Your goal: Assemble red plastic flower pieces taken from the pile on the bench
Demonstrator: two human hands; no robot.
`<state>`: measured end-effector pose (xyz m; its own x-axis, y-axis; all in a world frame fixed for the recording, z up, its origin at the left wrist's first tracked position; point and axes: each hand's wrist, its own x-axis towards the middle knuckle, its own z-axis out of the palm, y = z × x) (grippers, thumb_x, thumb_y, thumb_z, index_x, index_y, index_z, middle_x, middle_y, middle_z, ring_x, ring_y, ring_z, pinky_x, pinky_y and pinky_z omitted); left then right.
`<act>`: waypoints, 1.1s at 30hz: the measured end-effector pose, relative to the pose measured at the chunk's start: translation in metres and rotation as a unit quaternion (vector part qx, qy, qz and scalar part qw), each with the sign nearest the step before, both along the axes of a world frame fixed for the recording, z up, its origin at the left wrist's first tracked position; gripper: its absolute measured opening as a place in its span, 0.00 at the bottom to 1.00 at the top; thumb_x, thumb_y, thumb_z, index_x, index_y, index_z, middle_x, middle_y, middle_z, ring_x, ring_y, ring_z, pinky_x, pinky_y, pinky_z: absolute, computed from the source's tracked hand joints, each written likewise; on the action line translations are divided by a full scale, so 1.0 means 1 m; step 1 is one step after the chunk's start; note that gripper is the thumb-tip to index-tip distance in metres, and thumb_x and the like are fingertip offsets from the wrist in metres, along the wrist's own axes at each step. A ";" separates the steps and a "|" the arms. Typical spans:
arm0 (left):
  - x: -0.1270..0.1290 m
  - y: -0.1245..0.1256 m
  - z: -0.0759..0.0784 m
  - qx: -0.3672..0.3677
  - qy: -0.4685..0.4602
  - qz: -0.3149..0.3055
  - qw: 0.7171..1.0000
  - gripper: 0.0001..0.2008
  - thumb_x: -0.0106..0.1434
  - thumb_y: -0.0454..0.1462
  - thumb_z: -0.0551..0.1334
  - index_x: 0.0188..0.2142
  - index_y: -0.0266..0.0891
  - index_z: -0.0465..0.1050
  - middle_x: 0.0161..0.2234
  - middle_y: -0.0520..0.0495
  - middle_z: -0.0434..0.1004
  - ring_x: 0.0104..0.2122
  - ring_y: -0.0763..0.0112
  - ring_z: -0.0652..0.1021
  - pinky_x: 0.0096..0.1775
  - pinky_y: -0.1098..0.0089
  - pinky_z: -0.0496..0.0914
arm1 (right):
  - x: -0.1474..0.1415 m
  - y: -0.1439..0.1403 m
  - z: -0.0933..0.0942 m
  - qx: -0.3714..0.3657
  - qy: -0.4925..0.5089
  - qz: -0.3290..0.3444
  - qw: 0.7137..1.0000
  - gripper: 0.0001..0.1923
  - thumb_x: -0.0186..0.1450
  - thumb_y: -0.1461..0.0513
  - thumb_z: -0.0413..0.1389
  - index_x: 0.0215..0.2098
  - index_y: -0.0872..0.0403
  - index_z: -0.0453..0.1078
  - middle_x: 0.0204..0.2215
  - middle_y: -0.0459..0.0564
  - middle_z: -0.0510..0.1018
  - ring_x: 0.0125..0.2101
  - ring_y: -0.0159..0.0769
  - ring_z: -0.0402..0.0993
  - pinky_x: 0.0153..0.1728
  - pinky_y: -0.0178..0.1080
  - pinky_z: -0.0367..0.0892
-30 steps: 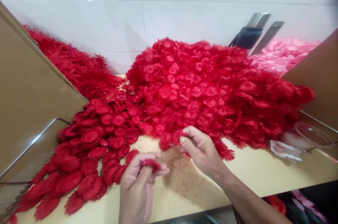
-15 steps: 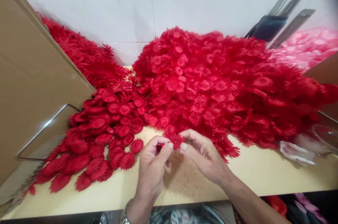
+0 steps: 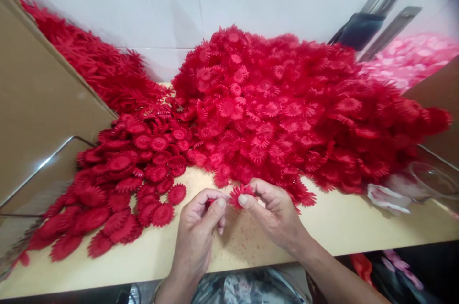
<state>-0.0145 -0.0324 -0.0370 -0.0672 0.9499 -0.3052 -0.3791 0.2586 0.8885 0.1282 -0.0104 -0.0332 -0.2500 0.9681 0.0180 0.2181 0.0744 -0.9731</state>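
Observation:
My right hand [image 3: 274, 211] pinches a red fringed flower piece [image 3: 236, 195] between thumb and fingers, low over the table. Just to its left is my left hand [image 3: 199, 227], with thumb and fingers closed on a bit of red flower material [image 3: 208, 203] that is mostly hidden. A narrow gap lies between the two hands. Behind them rises a large heap of loose red fringed flower pieces [image 3: 265, 117]. Left of my left hand lies a pile of thicker, stacked red flower pieces [image 3: 122, 189].
A cardboard panel [image 3: 46, 70] stands at the left, with a bent metal wire [image 3: 46, 161] beside it. Spiky red pieces [image 3: 96, 60] lie behind the panel. Pink pieces [image 3: 416, 58], metal strips [image 3: 392, 31] and a crumpled white wrapper [image 3: 387, 198] are at the right. Small red scraps dot the tabletop [image 3: 333, 227].
My hands have drawn slightly apart. The fringed flower piece, earlier between both hands' fingertips, is now in my right fingers. The whole view has shifted a little.

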 end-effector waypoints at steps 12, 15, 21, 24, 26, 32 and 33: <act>-0.006 -0.010 -0.002 0.069 0.052 -0.045 0.995 0.08 0.55 0.40 0.64 0.34 0.41 0.74 0.23 0.53 0.70 0.21 0.78 0.67 0.22 0.77 0.61 | -0.001 -0.004 0.000 0.001 0.026 0.036 0.999 0.18 0.60 0.55 0.53 0.20 0.53 0.53 0.17 0.38 0.55 0.19 0.25 0.51 0.21 0.31 0.48; -0.008 -0.009 -0.001 0.117 0.089 -0.107 0.983 0.07 0.56 0.38 0.63 0.36 0.43 0.75 0.28 0.52 0.72 0.22 0.79 0.67 0.23 0.78 0.60 | -0.002 -0.004 -0.003 -0.055 0.103 0.060 0.991 0.20 0.58 0.53 0.56 0.19 0.53 0.52 0.17 0.38 0.55 0.19 0.25 0.50 0.21 0.31 0.47; -0.003 -0.008 -0.001 0.153 0.071 -0.081 0.982 0.01 0.55 0.34 0.63 0.28 0.41 0.75 0.23 0.54 0.69 0.22 0.79 0.67 0.24 0.78 0.61 | -0.005 -0.005 -0.004 -0.138 0.218 0.097 0.961 0.20 0.54 0.50 0.60 0.20 0.55 0.58 0.18 0.40 0.60 0.21 0.26 0.53 0.23 0.31 0.50; 0.000 -0.007 -0.002 0.106 -0.008 0.005 0.994 0.02 0.53 0.35 0.65 0.25 0.40 0.73 0.20 0.55 0.67 0.18 0.80 0.65 0.19 0.79 0.58 | -0.005 -0.005 -0.004 -0.133 0.283 0.085 0.946 0.17 0.57 0.51 0.58 0.22 0.55 0.62 0.20 0.42 0.64 0.23 0.27 0.57 0.25 0.32 0.54; -0.002 -0.005 0.000 0.070 -0.072 0.073 0.992 0.04 0.51 0.36 0.66 0.25 0.41 0.72 0.17 0.57 0.65 0.15 0.81 0.64 0.17 0.79 0.56 | -0.002 -0.005 -0.006 -0.118 0.306 0.035 0.944 0.16 0.58 0.52 0.57 0.23 0.54 0.63 0.20 0.42 0.64 0.22 0.28 0.57 0.26 0.32 0.54; -0.012 0.002 0.007 0.069 -0.060 0.092 0.992 0.06 0.47 0.35 0.67 0.24 0.38 0.71 0.17 0.55 0.67 0.16 0.79 0.66 0.17 0.78 0.59 | 0.006 -0.002 -0.011 -0.079 0.223 -0.020 0.971 0.13 0.61 0.53 0.55 0.26 0.54 0.67 0.21 0.43 0.65 0.24 0.28 0.58 0.27 0.32 0.56; -0.012 0.002 0.007 0.067 -0.051 0.071 0.994 0.06 0.48 0.35 0.67 0.24 0.38 0.72 0.18 0.55 0.66 0.16 0.79 0.66 0.17 0.78 0.59 | 0.006 -0.002 -0.011 -0.076 0.207 -0.013 0.975 0.14 0.61 0.53 0.54 0.26 0.54 0.67 0.22 0.43 0.66 0.24 0.29 0.59 0.27 0.32 0.56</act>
